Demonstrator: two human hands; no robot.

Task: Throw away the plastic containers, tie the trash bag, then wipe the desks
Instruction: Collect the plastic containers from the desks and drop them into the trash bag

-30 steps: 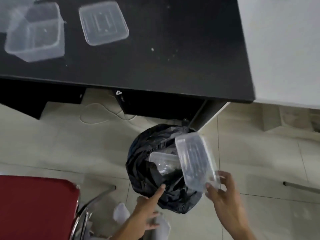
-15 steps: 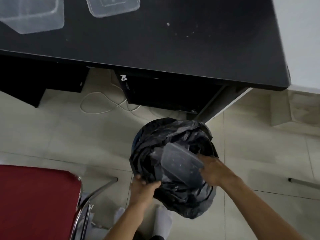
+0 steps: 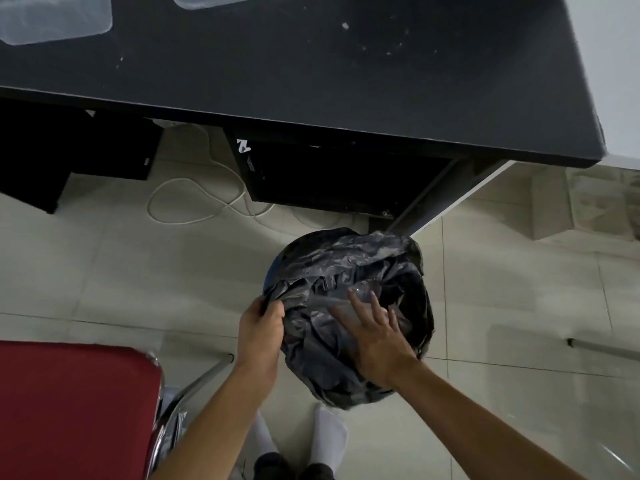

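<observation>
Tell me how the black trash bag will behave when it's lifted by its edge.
Likely floppy: the trash bag is crumpled thin film, bunching where the left hand grips its edge. Probably light for its bulk, since what shows inside is a clear plastic container under the right hand. The glossy film looks somewhat slippery.

Pale glossy floor tiles [image 3: 104, 271] with thin grout lines run under a black desk [image 3: 311, 81] — a white cable [image 3: 187, 223] loops beneath it; a red-seated chair [image 3: 69, 410] with a chrome frame stands at lower left
</observation>
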